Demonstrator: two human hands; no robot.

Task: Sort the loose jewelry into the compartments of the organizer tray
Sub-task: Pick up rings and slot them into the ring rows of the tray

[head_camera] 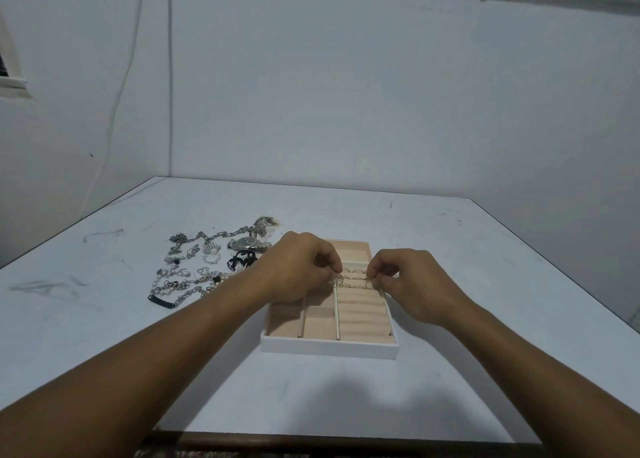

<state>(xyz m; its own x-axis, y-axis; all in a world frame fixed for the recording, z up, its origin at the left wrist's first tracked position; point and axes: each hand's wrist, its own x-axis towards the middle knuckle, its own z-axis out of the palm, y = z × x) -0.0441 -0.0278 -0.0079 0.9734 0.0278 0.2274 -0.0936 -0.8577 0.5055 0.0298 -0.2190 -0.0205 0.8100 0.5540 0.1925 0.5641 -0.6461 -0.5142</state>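
The left hand (301, 267) and right hand (408, 279) are each pinching a thin ring (341, 279) at the padded rolls (362, 314) of the tray (329, 349), likely wedging them upright; loose jewelry (194, 270) is lying left of it.

Room to pass R of tray (329, 348) & in front on table (502, 267); jewelry pile (194, 274) crowds L side. L hand (298, 267) & R hand (412, 277), pinching rings (353, 279), cover mid tray; near compartments (320, 319) open
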